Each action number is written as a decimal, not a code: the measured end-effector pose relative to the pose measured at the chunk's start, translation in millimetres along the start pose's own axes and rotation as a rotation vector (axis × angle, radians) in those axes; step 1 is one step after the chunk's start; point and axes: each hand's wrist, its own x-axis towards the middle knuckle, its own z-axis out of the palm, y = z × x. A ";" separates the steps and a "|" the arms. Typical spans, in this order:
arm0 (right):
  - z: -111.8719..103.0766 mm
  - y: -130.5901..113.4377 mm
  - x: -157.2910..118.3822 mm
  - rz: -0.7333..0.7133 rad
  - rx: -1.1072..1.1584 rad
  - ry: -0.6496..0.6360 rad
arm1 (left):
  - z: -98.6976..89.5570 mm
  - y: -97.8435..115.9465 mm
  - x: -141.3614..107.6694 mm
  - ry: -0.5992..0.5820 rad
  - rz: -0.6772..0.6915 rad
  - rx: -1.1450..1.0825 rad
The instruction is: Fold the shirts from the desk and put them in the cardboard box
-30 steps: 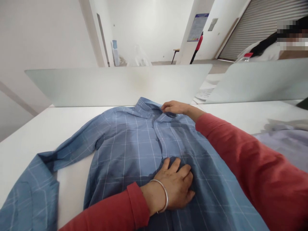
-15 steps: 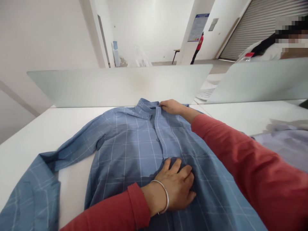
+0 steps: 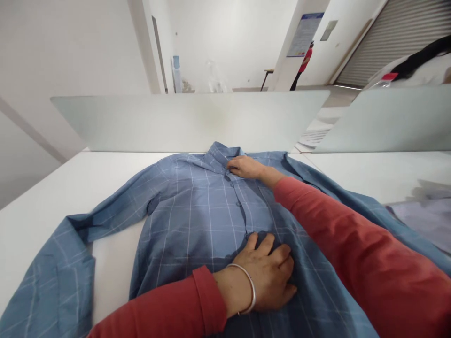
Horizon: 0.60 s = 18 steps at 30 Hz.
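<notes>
Blue checked shirt (image 3: pixel 197 211): lies front up on a white table (image 3: pixel 98 173). All positions below are given relative to the shirt.

Left hand (image 3: pixel 266 277): palm down on the shirt's lower front, fingers spread and slightly bent, grasping nothing; a bracelet (image 3: pixel 252 288) circles the wrist. Right hand (image 3: pixel 246 167): at the shirt's collar (image 3: pixel 218 152), fingers bent and touching the cloth. Its fingertips are partly concealed, so whether they pinch the fabric cannot be determined.

The left hand covers part of the button front; the right forearm covers part of the shirt's right side. The hem and the left cuff run out of frame.

A frosted partition (image 3: pixel 183 122) stands just beyond the collar. Lilac cloth (image 3: pixel 426 216), cut off by the frame, lies near the shirt's right sleeve. Well beyond the shirt, a red-capped bottle (image 3: pixel 389 77) is partly hidden.
</notes>
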 end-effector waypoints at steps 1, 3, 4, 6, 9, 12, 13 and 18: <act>0.1 -1.3 -0.6 -0.026 -0.017 -0.009 | 0.2 0.2 -0.1 0.003 0.000 -0.001; 1.0 -5.2 -0.2 -0.032 -0.073 -0.028 | 1.4 2.3 -0.9 0.008 -0.003 -0.001; 1.9 -7.5 0.5 -0.009 -0.104 -0.020 | 2.1 3.8 -1.5 0.014 -0.005 0.003; 4.3 -12.2 1.9 0.065 -0.153 0.023 | 1.9 5.5 -2.3 0.033 0.000 0.023; 10.1 -17.4 1.7 0.163 -0.171 0.099 | -10.7 -6.7 2.1 -0.012 0.121 0.033; 17.4 -20.9 -1.0 0.236 -0.122 0.188 | -43.0 -50.4 22.6 -0.014 0.089 0.050; 19.7 -21.8 -2.1 0.266 -0.096 0.219 | -55.4 -71.6 33.5 0.061 -0.016 0.086; 28.1 -23.7 -5.6 0.405 -0.009 0.316 | -81.2 -180.3 91.5 0.095 -0.443 0.193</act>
